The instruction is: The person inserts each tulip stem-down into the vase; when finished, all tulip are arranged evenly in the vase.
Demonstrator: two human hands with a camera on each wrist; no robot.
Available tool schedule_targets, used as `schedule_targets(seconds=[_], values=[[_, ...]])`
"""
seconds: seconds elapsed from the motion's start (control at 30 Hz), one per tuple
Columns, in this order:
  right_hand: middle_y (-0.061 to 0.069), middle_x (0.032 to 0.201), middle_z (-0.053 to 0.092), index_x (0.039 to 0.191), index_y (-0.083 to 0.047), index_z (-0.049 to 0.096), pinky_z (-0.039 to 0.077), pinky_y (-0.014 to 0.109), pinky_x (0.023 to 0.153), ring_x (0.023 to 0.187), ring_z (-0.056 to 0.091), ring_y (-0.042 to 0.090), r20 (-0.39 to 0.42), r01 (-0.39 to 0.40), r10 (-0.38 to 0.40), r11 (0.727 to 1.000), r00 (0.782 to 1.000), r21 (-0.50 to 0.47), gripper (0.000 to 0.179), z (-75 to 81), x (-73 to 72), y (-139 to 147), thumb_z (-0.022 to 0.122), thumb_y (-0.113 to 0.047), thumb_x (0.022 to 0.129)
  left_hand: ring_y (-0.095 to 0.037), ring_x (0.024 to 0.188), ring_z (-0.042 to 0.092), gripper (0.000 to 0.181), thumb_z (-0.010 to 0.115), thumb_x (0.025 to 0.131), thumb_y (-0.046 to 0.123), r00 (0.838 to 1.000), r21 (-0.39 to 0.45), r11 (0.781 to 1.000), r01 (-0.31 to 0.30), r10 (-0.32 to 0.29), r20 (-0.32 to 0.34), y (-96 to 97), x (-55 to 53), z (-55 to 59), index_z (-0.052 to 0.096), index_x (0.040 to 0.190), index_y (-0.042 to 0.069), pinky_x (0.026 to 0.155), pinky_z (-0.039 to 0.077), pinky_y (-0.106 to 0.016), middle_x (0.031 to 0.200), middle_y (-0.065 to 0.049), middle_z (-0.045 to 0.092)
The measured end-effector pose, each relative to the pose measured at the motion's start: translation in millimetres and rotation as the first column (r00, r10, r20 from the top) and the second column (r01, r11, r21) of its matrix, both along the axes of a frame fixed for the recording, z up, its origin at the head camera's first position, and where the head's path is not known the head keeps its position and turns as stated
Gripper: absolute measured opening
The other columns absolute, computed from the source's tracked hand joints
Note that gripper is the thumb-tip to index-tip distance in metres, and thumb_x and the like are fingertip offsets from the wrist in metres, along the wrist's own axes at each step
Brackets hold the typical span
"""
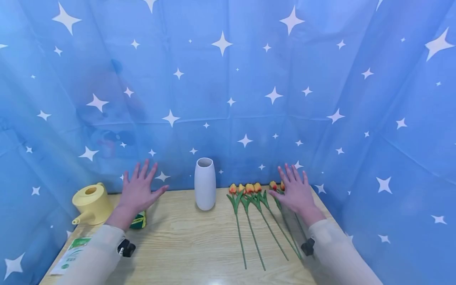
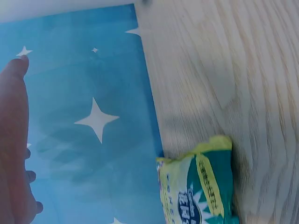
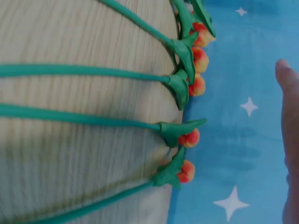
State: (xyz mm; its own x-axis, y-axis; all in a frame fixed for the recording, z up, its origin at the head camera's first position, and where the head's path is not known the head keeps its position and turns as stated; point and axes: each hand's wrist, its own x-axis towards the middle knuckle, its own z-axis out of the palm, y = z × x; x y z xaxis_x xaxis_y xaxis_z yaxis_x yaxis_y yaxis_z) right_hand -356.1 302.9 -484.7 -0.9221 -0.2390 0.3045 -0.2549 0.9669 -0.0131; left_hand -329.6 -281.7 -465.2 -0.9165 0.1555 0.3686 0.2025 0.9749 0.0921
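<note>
My left hand (image 1: 140, 192) is held up over the left side of the table with its fingers spread, holding nothing. Below it lies a green and yellow packet (image 2: 198, 184), mostly covered by the hand and wrist in the head view. On the right, my right hand (image 1: 295, 192) is likewise raised, fingers straight and apart, and nothing is in it. It hovers above artificial tulips (image 1: 256, 202) with orange-yellow heads and green stems, laid side by side, and hides part of some. Between the hands a white vase (image 1: 205, 186) stands upright.
A yellow watering can (image 1: 92, 204) stands at the table's back left. Nearer, a white and green packet (image 1: 71, 255) lies partly under the left sleeve. The wooden table (image 1: 185, 245) ends at the back and sides against a blue star-patterned curtain (image 1: 199, 91).
</note>
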Motion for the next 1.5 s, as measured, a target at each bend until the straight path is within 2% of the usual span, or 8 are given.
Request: schedule_targets(seconds=[0.3, 0.6, 0.7, 0.87, 1.1, 1.33, 1.4, 1.5], values=[[0.021, 0.181, 0.021, 0.176, -0.012, 0.026, 0.009, 0.068, 0.132, 0.167, 0.014, 0.046, -0.026, -0.072, 0.070, 0.992, 0.997, -0.100, 0.106, -14.6, 19.0, -16.6, 0.061, -0.078, 0.100, -0.052, 0.161, 0.026, 0.098, 0.070, 0.101, 0.064, 0.995, 0.116, 0.990, 0.081, -0.074, -0.063, 22.4, -0.5, 6.3, 0.032, 0.174, 0.010, 0.124, 0.020, -0.079, 0.179, -0.023, 0.025], [0.022, 0.175, 0.036, 0.172, -0.011, 0.038, 0.021, 0.071, 0.129, 0.163, 0.028, 0.047, -0.020, -0.112, 0.110, 0.966, 0.994, -0.233, 0.099, -34.5, 39.3, -45.5, 0.067, -0.072, 0.101, -0.049, 0.159, 0.035, 0.095, 0.076, 0.100, 0.062, 0.982, 0.305, 0.934, 0.185, -0.167, -0.083, 49.2, -8.8, 2.6, 0.038, 0.171, 0.011, 0.124, 0.026, -0.076, 0.175, -0.020, 0.037], [0.022, 0.171, 0.043, 0.169, -0.010, 0.043, 0.028, 0.073, 0.125, 0.159, 0.034, 0.049, -0.024, -0.124, 0.123, 0.948, 0.992, -0.292, 0.095, -36.9, 45.5, -54.8, 0.072, -0.068, 0.100, -0.047, 0.158, 0.036, 0.094, 0.078, 0.099, 0.060, 0.977, 0.366, 0.905, 0.215, -0.193, -0.094, 57.6, -11.9, 0.8, 0.041, 0.170, 0.011, 0.125, 0.029, -0.073, 0.173, -0.019, 0.040], [0.021, 0.163, 0.052, 0.165, -0.008, 0.050, 0.039, 0.072, 0.119, 0.152, 0.045, 0.049, -0.011, -0.143, 0.150, 0.914, 0.989, -0.379, 0.088, -41.0, 56.3, -72.8, 0.082, -0.055, 0.098, -0.045, 0.157, 0.039, 0.090, 0.080, 0.099, 0.056, 0.966, 0.479, 0.840, 0.255, -0.239, -0.095, 73.4, -13.6, 1.4, 0.045, 0.166, 0.008, 0.125, 0.032, -0.067, 0.170, -0.019, 0.044], [0.021, 0.153, 0.061, 0.161, -0.010, 0.056, 0.051, 0.066, 0.110, 0.140, 0.057, 0.045, 0.054, -0.110, 0.155, 0.868, 0.986, -0.484, 0.079, -47.4, 69.0, -98.7, 0.084, -0.048, 0.098, -0.042, 0.158, 0.038, 0.092, 0.078, 0.098, 0.064, 0.963, 0.622, 0.749, 0.228, -0.266, -0.033, 99.6, -16.6, 6.9, 0.045, 0.167, 0.013, 0.125, 0.034, -0.068, 0.171, -0.017, 0.042], [0.020, 0.142, 0.064, 0.155, -0.004, 0.060, 0.055, 0.061, 0.106, 0.131, 0.062, 0.042, 0.111, -0.096, 0.188, 0.826, 0.976, -0.555, 0.071, -53.1, 77.0, -118.5, 0.087, -0.037, 0.098, -0.038, 0.151, 0.048, 0.089, 0.078, 0.097, 0.066, 0.962, 0.679, 0.696, 0.234, -0.268, -0.056, 117.2, -25.8, 7.9, 0.049, 0.164, 0.015, 0.120, 0.042, -0.067, 0.163, -0.014, 0.050], [0.020, 0.141, 0.064, 0.154, -0.003, 0.061, 0.056, 0.059, 0.104, 0.127, 0.064, 0.040, 0.132, -0.094, 0.206, 0.810, 0.970, -0.579, 0.069, -55.6, 78.6, -123.6, 0.088, -0.034, 0.098, -0.038, 0.149, 0.050, 0.086, 0.080, 0.098, 0.060, 0.956, 0.705, 0.662, 0.254, -0.280, -0.081, 120.8, -29.1, 7.9, 0.050, 0.163, 0.013, 0.120, 0.043, -0.065, 0.161, -0.014, 0.052], [0.021, 0.137, 0.064, 0.152, 0.000, 0.061, 0.058, 0.055, 0.097, 0.118, 0.066, 0.037, 0.153, -0.103, 0.244, 0.786, 0.958, -0.610, 0.067, -59.2, 80.3, -130.7, 0.088, -0.029, 0.098, -0.038, 0.145, 0.054, 0.079, 0.084, 0.099, 0.049, 0.945, 0.755, 0.590, 0.287, -0.304, -0.122, 126.1, -32.6, 9.3, 0.053, 0.159, 0.008, 0.119, 0.045, -0.061, 0.156, -0.014, 0.055]])
